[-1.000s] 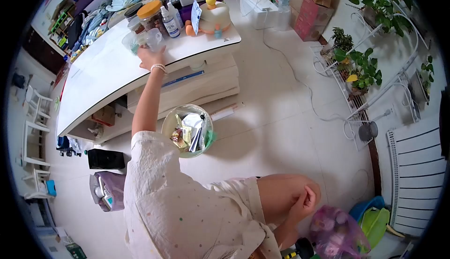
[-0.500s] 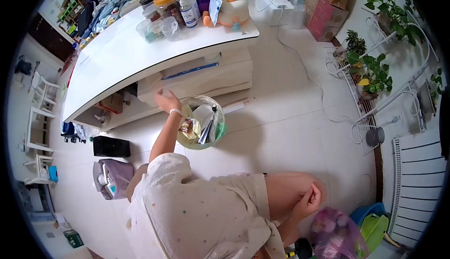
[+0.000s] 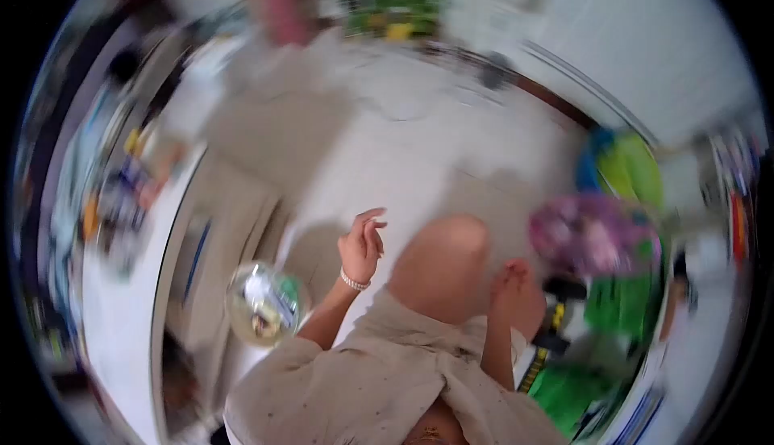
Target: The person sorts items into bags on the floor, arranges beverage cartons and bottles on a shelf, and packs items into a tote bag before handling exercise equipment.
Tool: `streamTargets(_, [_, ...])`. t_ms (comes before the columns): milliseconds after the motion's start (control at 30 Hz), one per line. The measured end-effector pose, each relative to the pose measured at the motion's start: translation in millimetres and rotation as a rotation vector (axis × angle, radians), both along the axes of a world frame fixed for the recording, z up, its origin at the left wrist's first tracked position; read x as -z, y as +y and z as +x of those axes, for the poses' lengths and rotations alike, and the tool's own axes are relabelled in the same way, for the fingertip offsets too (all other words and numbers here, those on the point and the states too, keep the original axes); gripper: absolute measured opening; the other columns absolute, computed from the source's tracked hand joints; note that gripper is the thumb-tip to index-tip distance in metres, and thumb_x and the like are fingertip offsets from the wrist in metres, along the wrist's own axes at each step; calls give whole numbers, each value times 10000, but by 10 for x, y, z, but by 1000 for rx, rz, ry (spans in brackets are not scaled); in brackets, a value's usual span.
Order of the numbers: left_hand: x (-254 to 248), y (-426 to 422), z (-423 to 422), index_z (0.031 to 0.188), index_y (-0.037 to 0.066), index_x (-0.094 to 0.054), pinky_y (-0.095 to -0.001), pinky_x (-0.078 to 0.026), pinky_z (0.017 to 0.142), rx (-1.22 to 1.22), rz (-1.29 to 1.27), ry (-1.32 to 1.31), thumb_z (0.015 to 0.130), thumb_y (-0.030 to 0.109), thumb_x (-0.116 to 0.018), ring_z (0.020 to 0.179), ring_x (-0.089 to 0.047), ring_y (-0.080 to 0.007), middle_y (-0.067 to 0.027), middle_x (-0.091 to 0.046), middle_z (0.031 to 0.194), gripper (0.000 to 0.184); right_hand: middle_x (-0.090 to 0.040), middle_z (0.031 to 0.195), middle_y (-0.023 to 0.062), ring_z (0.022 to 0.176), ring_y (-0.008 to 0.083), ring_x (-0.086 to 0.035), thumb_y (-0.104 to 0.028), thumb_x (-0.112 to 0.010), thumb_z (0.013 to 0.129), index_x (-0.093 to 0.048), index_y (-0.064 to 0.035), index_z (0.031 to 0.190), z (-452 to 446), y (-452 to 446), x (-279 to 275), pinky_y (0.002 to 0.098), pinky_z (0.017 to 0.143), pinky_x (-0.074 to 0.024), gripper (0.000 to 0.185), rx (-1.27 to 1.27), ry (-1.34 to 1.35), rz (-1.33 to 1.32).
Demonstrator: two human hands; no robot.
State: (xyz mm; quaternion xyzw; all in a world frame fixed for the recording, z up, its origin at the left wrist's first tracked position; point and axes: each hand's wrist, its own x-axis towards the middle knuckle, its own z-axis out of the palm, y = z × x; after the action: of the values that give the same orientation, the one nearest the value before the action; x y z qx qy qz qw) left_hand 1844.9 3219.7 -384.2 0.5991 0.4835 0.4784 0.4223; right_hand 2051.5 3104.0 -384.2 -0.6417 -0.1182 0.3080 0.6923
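Note:
My left hand [image 3: 361, 247], with a pearl-like bracelet at its wrist, is raised over the floor in front of my body. Its fingers are loosely bent and apart, with nothing in them. To its left stands a round waste bin [image 3: 235, 316] lined with a pale bag, with wrappers and other rubbish [image 3: 272, 301] inside. My right hand [image 3: 509, 284] is low beside my bent right leg, and motion smears its fingers. I cannot make out anything in it.
The white table [image 3: 121, 324] with bottles and jars runs along the left. On the right are a pink-purple bag [image 3: 592, 235], a lime-green basin [image 3: 629, 167], green bags [image 3: 621, 304] and a black-and-yellow bar [image 3: 550, 324]. Plants [image 3: 395, 10] stand at the back.
My view has swung to the right, so the table and bin now lie at the left. My left hand has come away from beside the bin towards my right knee.

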Motion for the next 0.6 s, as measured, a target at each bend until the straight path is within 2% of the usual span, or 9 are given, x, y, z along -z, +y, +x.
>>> streamTargets(100, [-229,-55,938,1099,7,-455,-185,-449,642,109,418,-472,881,112,-312,736,-578,-103,-135,-581,814,281,-404,567,-12,487,81,-346,-240,-396,898,-426,-60,698,191,-397,-29,214,409,-271,271,32,48,279])
streamTargets(200, [-537,-545,1472,1208,13,-361,-422,-210,1003,664,-47,-487,811,94,-442,1101,-440,-327,-239,-410,1204,413,-439,626,1,531,105,-366,-479,-219,897,-475,-61,721,619,-884,15,230,469,-308,521,-433,11,456])
streamTargets(233, [-537,-732,1636,1208,13,-361,-422,-210,1003,760,-72,-495,811,94,-442,1101,-440,-327,-239,-410,1204,413,-491,715,29,620,125,-425,-544,-156,864,-505,-43,817,523,-888,-136,252,552,-350,613,-115,79,308])
streamTargets(300, [-457,-1143,1905,1225,58,-378,-457,-129,1015,1204,1006,-196,760,241,-517,1230,-253,-337,-223,-311,1294,518,-514,974,82,873,174,-467,-629,-80,813,-472,-15,1050,378,-897,-329,295,764,-358,766,106,215,375])
streamTargets(367, [-425,-1401,2105,1216,77,-398,-467,-127,1012,1396,1073,-252,745,310,-526,1227,-246,-357,-204,-274,1320,541,-485,1145,106,1037,203,-451,-648,-67,795,-409,-5,1186,314,-871,-178,317,894,-326,827,79,229,584])
streamTargets(433, [-280,-1556,2204,1206,96,-418,-477,-124,1008,1577,1127,-294,729,379,-535,1224,-238,-376,-186,-237,1346,567,-200,1362,102,1051,273,-357,-618,-243,810,-52,-267,1356,238,-576,324,502,950,-206,677,571,-926,1334])
streamTargets(467, [-140,-1619,2245,1210,106,-421,-473,-124,1008,1611,1065,-230,743,419,-510,1225,-226,-389,-172,-229,1353,569,-200,1362,102,1051,273,-357,-618,-243,810,-52,-267,1356,299,-910,58,502,950,-206,677,617,-969,1318])
streamTargets(533, [-43,-1761,2351,1214,117,-425,-469,-124,1008,1680,997,-184,757,458,-484,1227,-214,-402,-158,-221,1361,574,-318,1319,112,1212,227,-297,-627,-42,804,-225,-22,1307,309,-1792,-667,344,1007,-202,808,208,363,933])
streamTargets(600, [-21,-1898,2405,1267,93,-365,-455,-116,1014,1539,887,25,791,514,-400,1252,-177,-385,-156,-192,1374,636,-292,1331,105,1231,217,-259,-615,-50,813,-203,-28,1314,309,-1961,-544,341,1017,-171,788,321,208,866])
